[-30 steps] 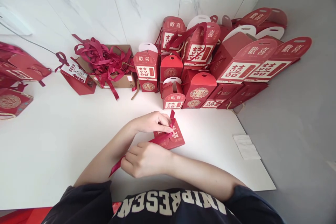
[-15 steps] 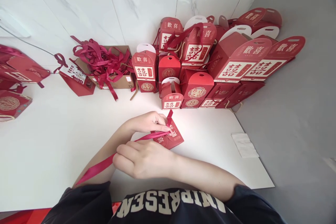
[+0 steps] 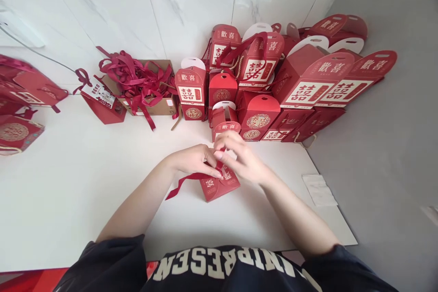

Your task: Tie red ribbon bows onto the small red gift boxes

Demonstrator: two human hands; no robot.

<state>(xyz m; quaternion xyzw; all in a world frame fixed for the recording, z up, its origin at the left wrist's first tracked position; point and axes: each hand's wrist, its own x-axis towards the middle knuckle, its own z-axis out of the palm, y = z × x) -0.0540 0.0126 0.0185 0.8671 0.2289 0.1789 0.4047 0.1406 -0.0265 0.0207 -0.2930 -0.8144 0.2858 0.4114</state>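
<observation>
On the white table in front of me lies a small red gift box [image 3: 221, 188] with white characters on its top. A dark pink ribbon [image 3: 181, 184] runs out from the top of the box, and one tail trails to the left. My left hand [image 3: 198, 161] pinches the ribbon where it meets the box top, with thumb and forefinger close together. My right hand [image 3: 239, 157] is just above and right of it, its fingertips closed on the ribbon's short upper end. Part of the box top is hidden beneath both hands.
Stacked red gift boxes [image 3: 258, 118] stand along the wall at the back right. A cardboard box [image 3: 164, 107] heaped with loose ribbons and a ribbon-tied red box [image 3: 106, 114] stand back left. A folded white tissue [image 3: 319, 190] lies near the right edge.
My right hand has let go of the long ribbon tail, moved up and across to the right, and taken the short end. The tail has dropped leftward. My left hand stays at the box.
</observation>
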